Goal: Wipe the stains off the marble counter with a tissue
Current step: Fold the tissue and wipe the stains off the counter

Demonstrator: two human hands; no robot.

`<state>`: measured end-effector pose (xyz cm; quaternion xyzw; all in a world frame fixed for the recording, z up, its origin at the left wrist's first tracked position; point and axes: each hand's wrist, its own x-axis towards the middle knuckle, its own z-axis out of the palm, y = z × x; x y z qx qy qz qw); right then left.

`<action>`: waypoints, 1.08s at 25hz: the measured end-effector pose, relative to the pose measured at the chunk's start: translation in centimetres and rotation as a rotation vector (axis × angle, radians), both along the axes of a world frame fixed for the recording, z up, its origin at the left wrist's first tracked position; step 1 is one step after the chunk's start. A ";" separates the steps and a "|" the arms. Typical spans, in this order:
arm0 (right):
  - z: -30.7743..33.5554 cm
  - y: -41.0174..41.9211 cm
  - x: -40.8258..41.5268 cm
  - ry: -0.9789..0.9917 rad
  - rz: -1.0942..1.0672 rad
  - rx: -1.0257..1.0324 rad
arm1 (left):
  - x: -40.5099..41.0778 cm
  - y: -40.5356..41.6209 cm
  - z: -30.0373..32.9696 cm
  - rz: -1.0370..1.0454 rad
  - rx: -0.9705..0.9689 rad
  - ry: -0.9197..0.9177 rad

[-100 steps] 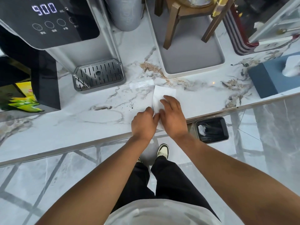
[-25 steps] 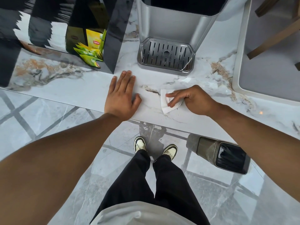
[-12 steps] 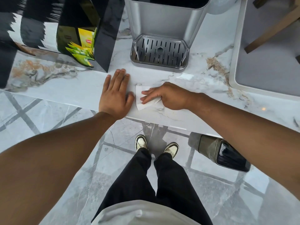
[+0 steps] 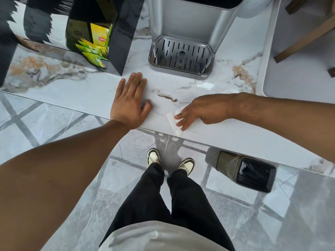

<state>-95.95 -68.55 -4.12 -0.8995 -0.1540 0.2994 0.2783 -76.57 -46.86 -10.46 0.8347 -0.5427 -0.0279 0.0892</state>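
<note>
- Tissue [image 4: 173, 122] shows only in part — its left edge and lower corner peek out from under the right hand [image 4: 196, 110], near the front edge of the marble counter [image 4: 81, 95]; the rest is covered by the fingers [image 4: 181, 116].
- Right hand lies flat, fingers extended and pressing the tissue down onto the stone; nothing is pinched between them.
- Left hand [image 4: 129, 102] rests palm down at 9 o'clock of the tissue, fingers spread and holding nothing, a bare strip of counter between the two hands.
- Stains cannot be told from the stone's own veining; a dark streak [image 4: 166, 96] lies between the hands.
- Dispenser [image 4: 192, 19] at 12 o'clock is cut off by the top edge; its slotted drip tray [image 4: 180, 56] sits on the counter.
- Glossy black stand [image 4: 116, 33] at 11 o'clock holds yellow-green tea bags [image 4: 92, 53] beside a yellow Lipton box [image 4: 100, 36].
- Pale tray [image 4: 261, 69] at 2 o'clock is cropped at the right, with wooden legs [image 4: 304, 37] standing in it — what they carry is out of frame.
- Bin [image 4: 253, 175] at 5 o'clock stands on the floor, lined with a dark bag; contents unreadable.
</note>
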 end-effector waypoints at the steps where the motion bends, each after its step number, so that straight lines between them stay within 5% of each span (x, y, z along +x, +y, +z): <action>1: 0.2 -0.6 -0.1 0.006 -0.038 -0.009 | 0.1 0.0 0.0 0.004 0.003 0.003; 7: 0.4 -2.0 0.7 -0.051 -0.462 0.016 | -0.1 -0.2 0.5 0.001 0.009 0.015; 15: -1.7 5.9 -4.9 -0.197 -1.448 0.187 | 0.0 -0.2 0.5 0.011 0.027 0.022; 27: -1.5 12.3 -4.7 -0.116 -1.385 0.305 | 0.0 0.1 0.3 0.000 0.035 0.024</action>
